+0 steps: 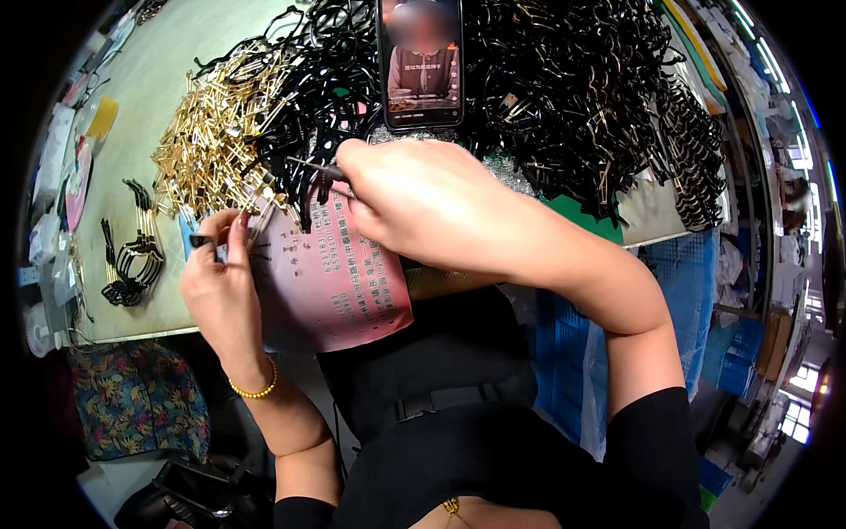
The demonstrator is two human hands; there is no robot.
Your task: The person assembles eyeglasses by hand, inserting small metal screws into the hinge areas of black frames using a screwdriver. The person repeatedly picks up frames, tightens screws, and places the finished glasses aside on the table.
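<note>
My right hand (423, 198) is closed around a thin dark tool (328, 170) with a slim pointed tip, which points left. Whether it is a screwdriver or tweezers I cannot tell. Lower left, my left hand (222, 286) has thumb and fingers drawn together near thin gold pieces; what they pinch is too small to make out. A small black thing (201, 240) shows at its fingers. Beneath both hands lies a pink printed sheet (352, 313). Beyond the left hand rises a heap of thin gold metal rods (216, 132), resembling eyeglass temples.
Black curved pieces (573, 97) form a large tangled pile across the back. A phone (423, 110) playing a video stands amid them. Small bundles of black and gold parts (137, 256) lie on the pale table (115, 185) at left. Blue crates (564, 353) stand below right.
</note>
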